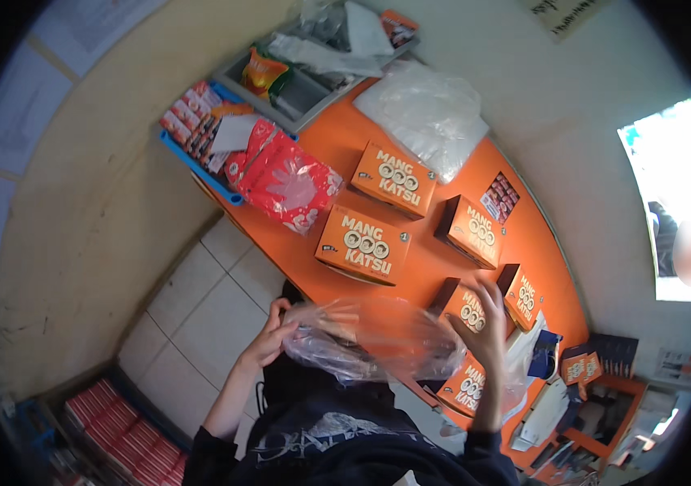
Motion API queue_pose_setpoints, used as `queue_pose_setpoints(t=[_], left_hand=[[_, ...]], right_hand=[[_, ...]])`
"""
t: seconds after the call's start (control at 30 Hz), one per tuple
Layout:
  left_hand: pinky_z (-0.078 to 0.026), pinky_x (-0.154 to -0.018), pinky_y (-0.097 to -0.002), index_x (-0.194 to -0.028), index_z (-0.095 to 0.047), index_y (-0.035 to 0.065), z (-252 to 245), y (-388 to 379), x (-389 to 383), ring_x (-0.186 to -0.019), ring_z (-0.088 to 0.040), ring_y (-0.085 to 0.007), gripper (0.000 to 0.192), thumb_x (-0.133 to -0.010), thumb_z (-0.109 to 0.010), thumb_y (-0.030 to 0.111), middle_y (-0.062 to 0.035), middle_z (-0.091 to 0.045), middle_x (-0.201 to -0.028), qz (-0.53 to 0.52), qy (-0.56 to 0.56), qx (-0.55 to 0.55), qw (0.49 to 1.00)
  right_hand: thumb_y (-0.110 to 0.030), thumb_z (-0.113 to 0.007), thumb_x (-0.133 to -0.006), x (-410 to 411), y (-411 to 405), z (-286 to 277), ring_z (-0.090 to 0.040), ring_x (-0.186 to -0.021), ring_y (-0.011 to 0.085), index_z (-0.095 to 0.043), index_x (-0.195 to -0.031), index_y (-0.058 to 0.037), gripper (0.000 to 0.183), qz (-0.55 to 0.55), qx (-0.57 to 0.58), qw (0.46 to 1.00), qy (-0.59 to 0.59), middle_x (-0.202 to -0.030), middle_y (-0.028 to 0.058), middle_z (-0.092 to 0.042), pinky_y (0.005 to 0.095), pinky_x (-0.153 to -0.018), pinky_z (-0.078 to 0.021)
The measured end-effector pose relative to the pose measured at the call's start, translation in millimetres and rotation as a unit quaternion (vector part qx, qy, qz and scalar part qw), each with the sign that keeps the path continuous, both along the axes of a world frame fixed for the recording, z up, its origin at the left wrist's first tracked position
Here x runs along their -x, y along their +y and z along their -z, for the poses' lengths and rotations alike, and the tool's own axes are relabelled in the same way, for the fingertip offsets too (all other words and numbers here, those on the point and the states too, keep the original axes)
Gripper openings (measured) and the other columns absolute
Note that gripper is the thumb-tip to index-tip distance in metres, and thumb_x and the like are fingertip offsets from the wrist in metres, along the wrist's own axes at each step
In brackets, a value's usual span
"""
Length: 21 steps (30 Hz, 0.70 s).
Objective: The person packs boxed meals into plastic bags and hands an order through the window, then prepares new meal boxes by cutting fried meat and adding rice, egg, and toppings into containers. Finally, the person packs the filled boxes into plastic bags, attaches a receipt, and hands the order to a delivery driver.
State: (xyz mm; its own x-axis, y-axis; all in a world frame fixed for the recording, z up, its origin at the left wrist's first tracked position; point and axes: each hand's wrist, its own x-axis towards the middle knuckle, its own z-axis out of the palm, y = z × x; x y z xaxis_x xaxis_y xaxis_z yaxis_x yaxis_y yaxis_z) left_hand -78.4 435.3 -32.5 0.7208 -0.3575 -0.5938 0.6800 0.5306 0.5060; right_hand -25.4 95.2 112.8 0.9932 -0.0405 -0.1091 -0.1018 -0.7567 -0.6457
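A clear plastic bag (pixel 376 340) is stretched out in front of my body, over the near edge of the orange table (pixel 315 267). My left hand (pixel 269 334) pinches its left end between thumb and fingers. At the bag's right end is my right hand (pixel 484 322), slightly blurred, with fingers spread; whether it touches the plastic is unclear. Just behind that hand lies an orange printed box (pixel 464 307). Further orange boxes, all bearing writing, rest on the table: a near one (pixel 364 246), a farther one (pixel 395 179), and one to the right (pixel 476 234).
At the far end are a grey tray (pixel 315 109) with packets, a stack of clear plastic bags (pixel 427 115), and a blue basket (pixel 184 155) beside a pink glove packet (pixel 288 176). Walls border the table. A crate of red packs (pixel 121 431) stands low at left.
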Motion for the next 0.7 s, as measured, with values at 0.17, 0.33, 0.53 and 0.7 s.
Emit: queue_pose_setpoints(t=[0.17, 0.33, 0.53, 0.7], left_hand=[[-0.044, -0.082, -0.0285, -0.087, -0.063, 0.0098, 24, -11, -32, -0.091, -0.055, -0.0190, 0.015, -0.082, -0.050, 0.004, -0.0082, -0.050, -0.101, 0.149, -0.209, -0.247, 0.934], [-0.050, -0.068, -0.0405, -0.093, -0.062, 0.0153, -6, -15, -68, -0.079, -0.061, -0.0359, 0.025, -0.070, -0.070, 0.022, -0.0161, -0.049, -0.108, 0.300, -0.375, -0.480, 0.734], [-0.051, -0.062, -0.0408, -0.113, -0.050, 0.0089, -11, -9, -93, -0.074, -0.062, -0.0338, 0.061, -0.057, -0.074, 0.011, -0.0178, -0.045, -0.109, 0.440, -0.363, -0.575, 0.586], [-0.051, -0.057, -0.0380, -0.119, -0.044, 0.0074, -19, -10, -108, -0.069, -0.063, -0.0311, 0.066, -0.058, -0.070, 0.007, -0.0188, -0.045, -0.108, 0.488, -0.328, -0.601, 0.542]], right_hand=[[-0.048, -0.078, -0.047, -101, 122, 116, -0.024, -0.121, 0.0487, -0.029, -0.135, -0.0298, 0.103, -0.278, 0.261, 0.918, -0.106, -0.137, 0.0210, -0.022, 0.0627, -0.093, -0.0238], [-0.050, -0.077, -0.043, -124, 128, 139, -0.032, -0.113, 0.0442, -0.024, -0.135, -0.0398, 0.107, -0.311, 0.265, 0.912, -0.040, -0.134, 0.0231, -0.024, 0.0592, -0.087, -0.0283], [-0.034, -0.076, -0.048, -156, 104, 100, -0.035, -0.112, 0.0404, -0.026, -0.136, -0.0228, 0.102, -0.290, 0.173, 0.939, 0.061, -0.124, 0.0233, -0.032, 0.0511, -0.091, -0.0296], [-0.030, -0.073, -0.053, -87, 94, -8, -0.030, -0.120, 0.0407, -0.031, -0.133, -0.0101, 0.092, -0.284, 0.022, 0.954, 0.094, -0.126, 0.0237, -0.033, 0.0491, -0.098, -0.0267]])
